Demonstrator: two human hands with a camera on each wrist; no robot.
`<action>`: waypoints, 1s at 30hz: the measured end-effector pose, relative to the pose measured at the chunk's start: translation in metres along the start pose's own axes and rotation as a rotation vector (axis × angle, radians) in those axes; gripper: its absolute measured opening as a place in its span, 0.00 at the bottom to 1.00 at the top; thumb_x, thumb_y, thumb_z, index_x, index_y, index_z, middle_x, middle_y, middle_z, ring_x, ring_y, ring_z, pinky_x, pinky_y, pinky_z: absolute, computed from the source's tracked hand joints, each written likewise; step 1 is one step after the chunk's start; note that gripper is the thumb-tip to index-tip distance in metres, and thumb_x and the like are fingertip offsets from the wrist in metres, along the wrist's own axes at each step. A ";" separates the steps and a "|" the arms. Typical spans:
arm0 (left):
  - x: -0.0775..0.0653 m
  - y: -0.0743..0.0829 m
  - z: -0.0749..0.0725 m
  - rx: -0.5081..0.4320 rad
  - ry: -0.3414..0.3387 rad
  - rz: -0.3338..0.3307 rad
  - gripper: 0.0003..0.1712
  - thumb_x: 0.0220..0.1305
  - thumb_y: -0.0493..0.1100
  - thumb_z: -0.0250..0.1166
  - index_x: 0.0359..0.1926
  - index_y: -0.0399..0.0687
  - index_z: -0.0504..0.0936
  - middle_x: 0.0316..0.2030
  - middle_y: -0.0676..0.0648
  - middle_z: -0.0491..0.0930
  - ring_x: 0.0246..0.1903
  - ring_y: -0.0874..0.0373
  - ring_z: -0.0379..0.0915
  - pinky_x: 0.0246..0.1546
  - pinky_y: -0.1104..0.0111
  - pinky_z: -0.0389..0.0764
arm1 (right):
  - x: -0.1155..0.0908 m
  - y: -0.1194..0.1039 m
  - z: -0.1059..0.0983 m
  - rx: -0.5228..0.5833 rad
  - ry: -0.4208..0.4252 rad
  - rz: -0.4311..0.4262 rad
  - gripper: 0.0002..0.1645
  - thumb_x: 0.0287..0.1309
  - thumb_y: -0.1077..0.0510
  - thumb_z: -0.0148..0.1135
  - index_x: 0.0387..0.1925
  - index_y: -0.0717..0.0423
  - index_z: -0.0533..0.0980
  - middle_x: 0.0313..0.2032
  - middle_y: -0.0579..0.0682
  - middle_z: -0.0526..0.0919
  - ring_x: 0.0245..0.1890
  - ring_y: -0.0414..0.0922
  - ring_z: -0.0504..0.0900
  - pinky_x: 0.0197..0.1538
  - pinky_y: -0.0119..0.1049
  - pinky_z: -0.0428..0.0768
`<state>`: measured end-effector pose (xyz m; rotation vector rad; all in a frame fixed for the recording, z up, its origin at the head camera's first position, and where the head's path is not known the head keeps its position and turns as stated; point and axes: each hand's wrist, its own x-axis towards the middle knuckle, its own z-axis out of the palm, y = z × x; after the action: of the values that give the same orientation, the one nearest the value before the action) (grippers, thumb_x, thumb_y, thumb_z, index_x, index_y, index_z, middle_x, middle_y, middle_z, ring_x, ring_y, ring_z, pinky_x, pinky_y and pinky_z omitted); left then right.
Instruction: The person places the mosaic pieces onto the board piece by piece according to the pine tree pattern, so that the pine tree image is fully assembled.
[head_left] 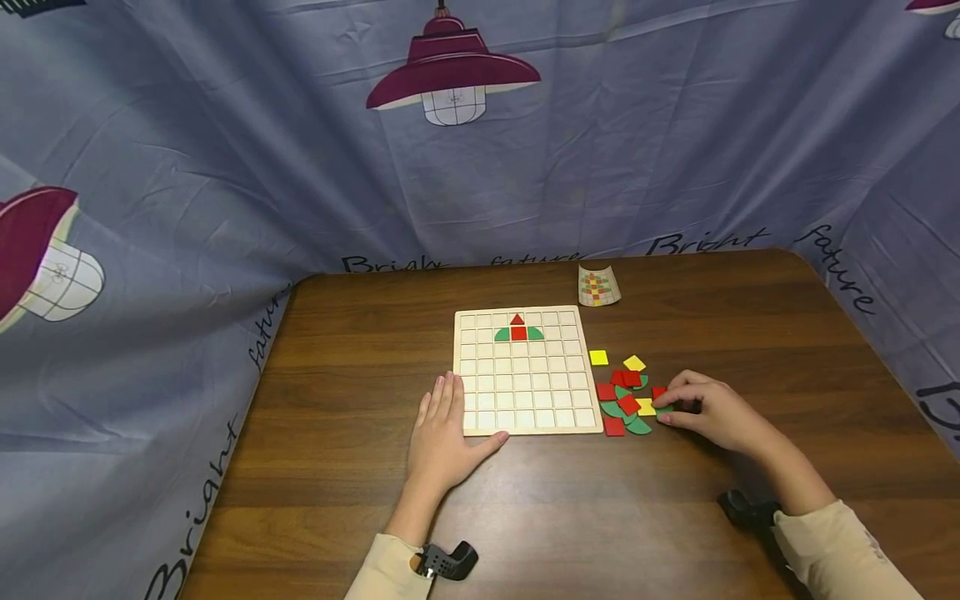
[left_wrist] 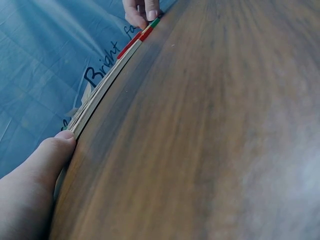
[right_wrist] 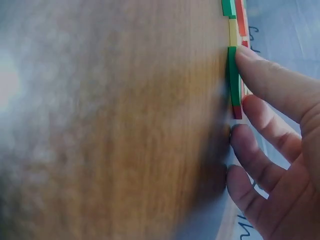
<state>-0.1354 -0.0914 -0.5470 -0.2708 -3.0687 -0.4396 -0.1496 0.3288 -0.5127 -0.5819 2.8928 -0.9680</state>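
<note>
A square wooden grid board (head_left: 528, 379) lies on the table. My left hand (head_left: 442, 429) rests at its lower left corner, fingers straight along the left side and thumb on the near edge. Near the top of the grid sit a red triangle (head_left: 517, 319), a red square (head_left: 519, 333) and a green quarter circle (head_left: 502, 335) on the left, with another green quarter circle (head_left: 535, 334) on the right. My right hand (head_left: 712, 408) has thumb and index finger around a green piece (right_wrist: 233, 75) at the right edge of a loose pile; the fingers partly cover it.
Red squares (head_left: 613, 427), yellow squares (head_left: 598, 357) and green quarter circles (head_left: 639, 427) lie loose and overlapping right of the board. A curled pattern card (head_left: 597, 287) stands near the table's (head_left: 360, 367) back edge. A printed curtain (head_left: 300, 125) hangs behind.
</note>
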 end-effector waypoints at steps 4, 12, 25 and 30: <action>0.000 0.000 0.000 -0.001 0.005 0.002 0.70 0.50 0.89 0.44 0.79 0.44 0.46 0.79 0.45 0.44 0.79 0.54 0.36 0.79 0.58 0.43 | 0.000 -0.001 -0.002 -0.013 -0.016 0.038 0.11 0.50 0.53 0.76 0.38 0.41 0.86 0.38 0.40 0.78 0.34 0.35 0.72 0.33 0.28 0.72; -0.001 0.001 -0.002 -0.012 0.010 0.000 0.69 0.51 0.87 0.47 0.79 0.44 0.46 0.79 0.45 0.45 0.79 0.54 0.38 0.79 0.57 0.45 | -0.002 0.000 -0.008 -0.047 -0.053 0.079 0.16 0.51 0.50 0.76 0.43 0.44 0.85 0.39 0.42 0.78 0.33 0.35 0.70 0.32 0.28 0.71; -0.001 0.001 0.000 -0.006 0.012 -0.001 0.69 0.50 0.88 0.46 0.79 0.44 0.47 0.79 0.45 0.45 0.79 0.54 0.37 0.79 0.57 0.44 | 0.000 0.001 -0.006 -0.068 -0.021 0.108 0.16 0.48 0.45 0.77 0.35 0.45 0.80 0.35 0.41 0.77 0.35 0.35 0.72 0.37 0.28 0.74; -0.001 0.001 0.000 -0.004 0.013 0.001 0.70 0.50 0.88 0.45 0.79 0.44 0.47 0.79 0.45 0.45 0.79 0.54 0.37 0.79 0.57 0.45 | -0.001 0.002 -0.006 -0.059 -0.028 0.081 0.16 0.48 0.49 0.77 0.38 0.44 0.81 0.36 0.40 0.78 0.36 0.34 0.72 0.38 0.28 0.75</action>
<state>-0.1345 -0.0904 -0.5471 -0.2679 -3.0558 -0.4461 -0.1502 0.3340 -0.5095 -0.4737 2.9036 -0.8592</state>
